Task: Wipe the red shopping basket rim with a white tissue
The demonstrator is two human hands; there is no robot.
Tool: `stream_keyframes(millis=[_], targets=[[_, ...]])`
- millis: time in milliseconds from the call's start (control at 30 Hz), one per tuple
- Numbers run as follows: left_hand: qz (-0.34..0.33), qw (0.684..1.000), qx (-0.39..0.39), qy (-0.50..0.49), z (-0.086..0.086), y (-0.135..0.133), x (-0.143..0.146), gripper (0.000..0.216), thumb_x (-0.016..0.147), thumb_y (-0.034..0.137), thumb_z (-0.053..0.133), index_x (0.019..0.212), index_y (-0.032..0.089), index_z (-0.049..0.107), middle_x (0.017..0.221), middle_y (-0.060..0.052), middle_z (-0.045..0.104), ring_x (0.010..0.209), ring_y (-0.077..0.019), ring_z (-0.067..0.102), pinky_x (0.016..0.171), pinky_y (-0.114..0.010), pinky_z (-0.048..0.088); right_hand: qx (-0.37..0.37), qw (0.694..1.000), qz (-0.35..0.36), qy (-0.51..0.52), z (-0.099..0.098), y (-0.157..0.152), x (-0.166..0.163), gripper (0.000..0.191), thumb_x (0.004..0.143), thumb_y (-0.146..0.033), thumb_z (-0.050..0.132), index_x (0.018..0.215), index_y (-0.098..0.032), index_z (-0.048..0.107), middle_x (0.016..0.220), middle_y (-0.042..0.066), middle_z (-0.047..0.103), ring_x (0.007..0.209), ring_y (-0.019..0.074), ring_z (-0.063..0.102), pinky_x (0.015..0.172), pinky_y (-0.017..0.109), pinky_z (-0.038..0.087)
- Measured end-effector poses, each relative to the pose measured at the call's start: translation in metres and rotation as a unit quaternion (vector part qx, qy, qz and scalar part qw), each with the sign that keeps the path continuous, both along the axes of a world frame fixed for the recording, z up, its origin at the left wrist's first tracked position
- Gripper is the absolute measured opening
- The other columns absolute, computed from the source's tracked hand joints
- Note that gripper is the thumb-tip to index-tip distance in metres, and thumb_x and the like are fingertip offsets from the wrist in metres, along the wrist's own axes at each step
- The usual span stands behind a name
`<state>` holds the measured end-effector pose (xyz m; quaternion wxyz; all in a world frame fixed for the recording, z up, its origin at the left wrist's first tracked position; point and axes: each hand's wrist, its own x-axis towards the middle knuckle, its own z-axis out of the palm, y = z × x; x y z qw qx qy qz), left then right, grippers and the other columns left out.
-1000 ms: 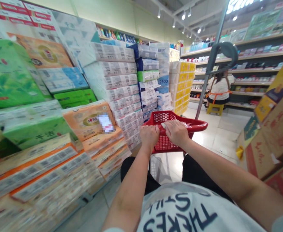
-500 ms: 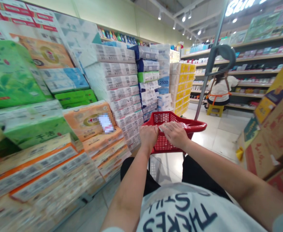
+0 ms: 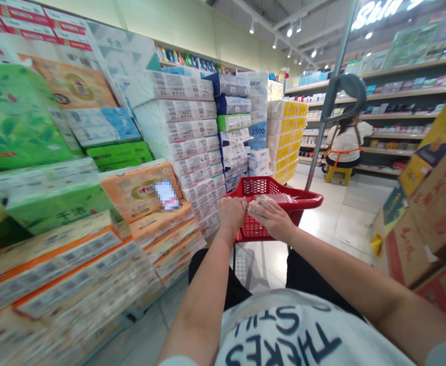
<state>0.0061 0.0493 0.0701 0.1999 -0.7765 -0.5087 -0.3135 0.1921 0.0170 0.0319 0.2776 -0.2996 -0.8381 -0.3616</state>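
Before me is a red plastic shopping cart [image 3: 263,233] with a perforated basket. My left hand [image 3: 232,216] is closed over the left part of its handle bar. Close beside it, my right hand [image 3: 272,218] lies over the same bar, fingers bent and pointing left toward the left hand. A pale patch shows at the right fingertips; I cannot tell what it is. To the right of these fingers, the bar has a shiny pinkish cover [image 3: 282,198]. The palms and the undersides of the fingers are hidden.
Stacked tissue packs [image 3: 187,132] line the left side, with orange packs [image 3: 142,190] nearest. Cardboard boxes [image 3: 417,229] stand along the right. A grey metal pole [image 3: 318,147] rises ahead. Beyond it, a person [image 3: 345,142] sits on a yellow stool [image 3: 337,175] facing shelves.
My right hand has shifted slightly left and down on the bar, and its fingers look more bent. My left hand and the cart have hardly moved.
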Motion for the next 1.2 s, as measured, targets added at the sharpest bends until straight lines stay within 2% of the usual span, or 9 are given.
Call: stream_keyframes(millis=[233, 300, 400, 533, 700, 800, 900, 1067, 1200], targets=[[0.013, 1.0, 0.008, 0.005, 0.0, -0.002, 0.0, 0.045, 0.098, 0.032, 0.032, 0.078, 0.016, 0.07, 0.078, -0.009, 0.071, 0.082, -0.0217, 0.062, 0.084, -0.038, 0.035, 0.031, 0.996, 0.055, -0.069, -0.031, -0.009, -0.002, 0.034, 0.098, -0.015, 0.038, 0.121, -0.019, 0.063, 0.132, 0.002, 0.059, 0.128, 0.0172, 0.047, 0.106, 0.034, 0.04], [0.013, 1.0, 0.005, 0.005, 0.001, -0.002, -0.001, 0.045, 0.098, 0.032, 0.032, 0.078, 0.017, 0.07, 0.078, -0.009, 0.071, 0.082, -0.0214, 0.063, 0.084, -0.038, 0.035, 0.031, 0.996, 0.055, -0.057, -0.026, -0.01, -0.004, 0.033, 0.097, -0.015, 0.039, 0.12, -0.02, 0.063, 0.132, 0.001, 0.059, 0.128, 0.0172, 0.047, 0.106, 0.034, 0.039], [0.01, 1.0, 0.004, 0.007, 0.001, -0.002, -0.002, 0.046, 0.098, 0.031, 0.031, 0.077, 0.018, 0.07, 0.078, -0.009, 0.071, 0.081, -0.0214, 0.063, 0.084, -0.038, 0.036, 0.044, 0.998, 0.047, -0.022, -0.009, -0.012, -0.008, 0.035, 0.095, -0.015, 0.045, 0.127, -0.023, 0.059, 0.136, 0.002, 0.055, 0.133, 0.0183, 0.041, 0.111, 0.037, 0.033], [0.009, 1.0, 0.009, 0.009, 0.0, -0.001, -0.002, 0.047, 0.098, 0.032, 0.031, 0.077, 0.017, 0.07, 0.077, -0.009, 0.071, 0.081, -0.0219, 0.063, 0.084, -0.038, 0.036, 0.044, 0.998, 0.038, 0.009, 0.005, -0.011, -0.007, 0.035, 0.094, -0.015, 0.047, 0.127, -0.02, 0.059, 0.136, 0.003, 0.055, 0.135, 0.0229, 0.038, 0.113, 0.043, 0.029], [0.011, 1.0, 0.0, 0.005, 0.0, -0.002, -0.003, 0.045, 0.098, 0.032, 0.033, 0.077, 0.018, 0.07, 0.079, -0.009, 0.071, 0.083, -0.0211, 0.062, 0.086, -0.038, 0.036, 0.003, 0.998, 0.065, -0.028, 0.022, -0.003, 0.004, 0.036, 0.096, -0.015, 0.043, 0.127, -0.025, 0.058, 0.135, 0.001, 0.056, 0.133, 0.0199, 0.04, 0.114, 0.042, 0.029], [0.014, 1.0, -0.007, 0.012, 0.001, -0.002, -0.003, 0.046, 0.098, 0.033, 0.032, 0.079, 0.018, 0.07, 0.08, -0.009, 0.071, 0.083, -0.0217, 0.062, 0.085, -0.039, 0.036, -0.015, 0.999, 0.041, 0.022, 0.036, -0.001, 0.007, 0.041, 0.095, -0.013, 0.043, 0.133, -0.025, 0.053, 0.139, 0.003, 0.052, 0.136, 0.0207, 0.036, 0.114, 0.043, 0.03], [0.01, 1.0, -0.007, 0.012, 0.002, -0.004, -0.003, 0.046, 0.098, 0.032, 0.031, 0.079, 0.017, 0.07, 0.08, -0.01, 0.071, 0.083, -0.0222, 0.063, 0.085, -0.039, 0.036, -0.018, 0.999, 0.014, 0.039, 0.031, -0.003, 0.008, 0.044, 0.095, -0.013, 0.043, 0.137, -0.024, 0.049, 0.142, 0.004, 0.049, 0.138, 0.022, 0.033, 0.113, 0.044, 0.031], [0.009, 1.0, -0.003, 0.003, 0.002, -0.005, -0.002, 0.046, 0.098, 0.032, 0.032, 0.078, 0.017, 0.07, 0.08, -0.009, 0.071, 0.084, -0.0219, 0.063, 0.086, -0.039, 0.035, -0.009, 0.997, 0.052, -0.051, 0.008, -0.008, 0.013, 0.04, 0.097, -0.016, 0.044, 0.135, -0.026, 0.051, 0.138, 0.001, 0.053, 0.135, 0.0185, 0.038, 0.113, 0.041, 0.034], [0.01, 1.0, -0.003, 0.005, 0.0, -0.003, -0.002, 0.044, 0.098, 0.031, 0.033, 0.079, 0.018, 0.07, 0.08, -0.009, 0.071, 0.083, -0.0215, 0.063, 0.086, -0.039, 0.035, 0.012, 0.999, 0.045, -0.026, 0.02, -0.008, 0.015, 0.039, 0.096, -0.016, 0.045, 0.134, -0.021, 0.051, 0.14, 0.002, 0.051, 0.138, 0.0214, 0.032, 0.115, 0.044, 0.03]])
